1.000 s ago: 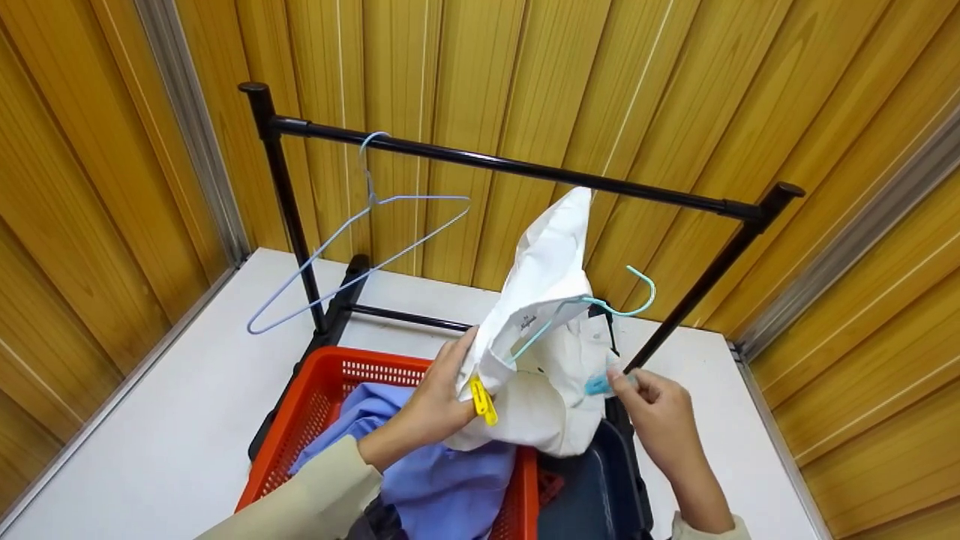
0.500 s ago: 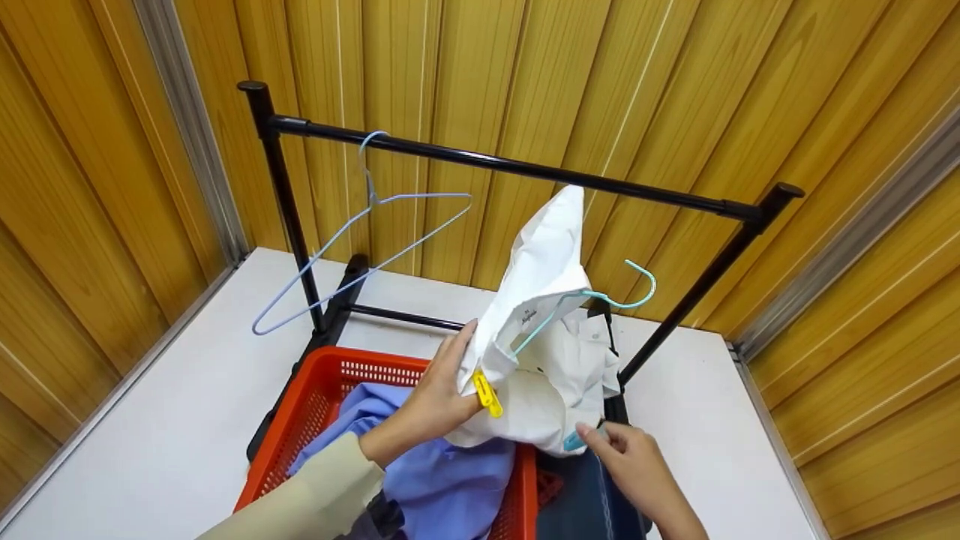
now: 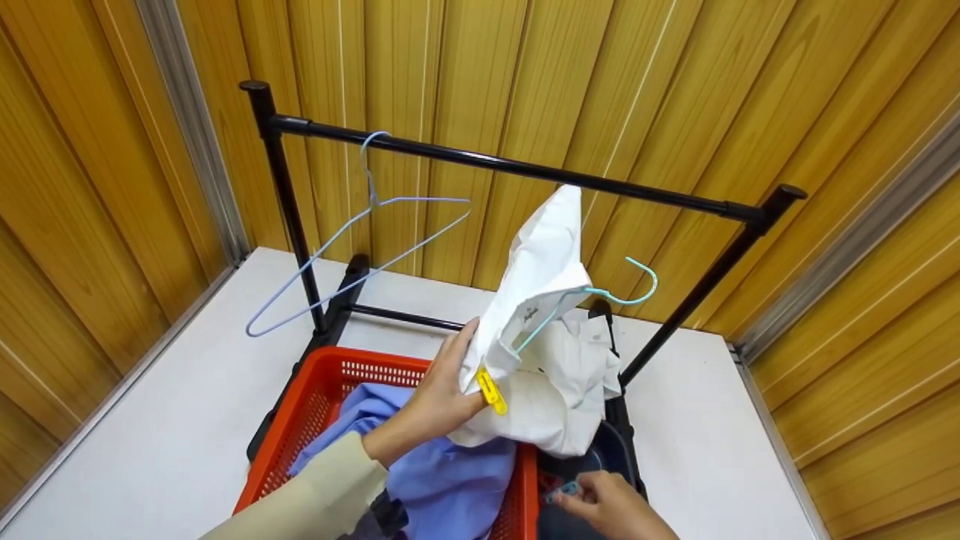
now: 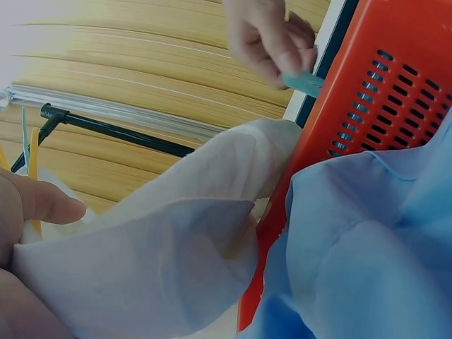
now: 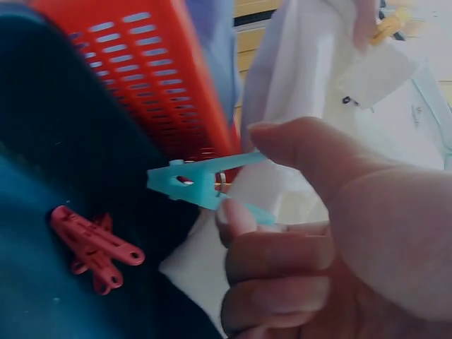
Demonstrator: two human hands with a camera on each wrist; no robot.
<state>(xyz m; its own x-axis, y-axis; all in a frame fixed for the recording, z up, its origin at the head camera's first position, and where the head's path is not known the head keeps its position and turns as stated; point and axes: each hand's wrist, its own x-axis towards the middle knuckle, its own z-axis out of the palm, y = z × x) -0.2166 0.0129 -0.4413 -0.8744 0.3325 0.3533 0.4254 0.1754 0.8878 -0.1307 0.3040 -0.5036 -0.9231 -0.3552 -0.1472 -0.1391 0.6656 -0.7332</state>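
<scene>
My left hand (image 3: 442, 401) grips a white shirt (image 3: 534, 262) near its collar. A mint-green wire hanger (image 3: 655, 282) runs inside the collar, its hook sticking out to the right. Beside my left thumb, a yellow clothespin (image 3: 492, 390) is on the shirt's edge. Low over the dark bin (image 5: 42, 106), my right hand (image 3: 611, 506) pinches a teal clothespin (image 5: 191, 180) by its handle ends, thumb on one side and fingers on the other. Several red clothespins (image 5: 95, 247) lie in that bin. The shirt's lower folds droop above the bin and basket.
A black clothes rack (image 3: 480, 160) spans the back, with a lilac wire hanger (image 3: 352, 218) hanging at its left. Blue cloth (image 3: 442, 480) lies in the red basket (image 3: 315, 367), left of the bin. Wood-patterned walls (image 3: 480, 60) enclose the white surface (image 3: 150, 420).
My right hand has moved down and left with the teal clothespin, from beside the shirt to over the dark bin. My left hand keeps holding the shirt almost in place.
</scene>
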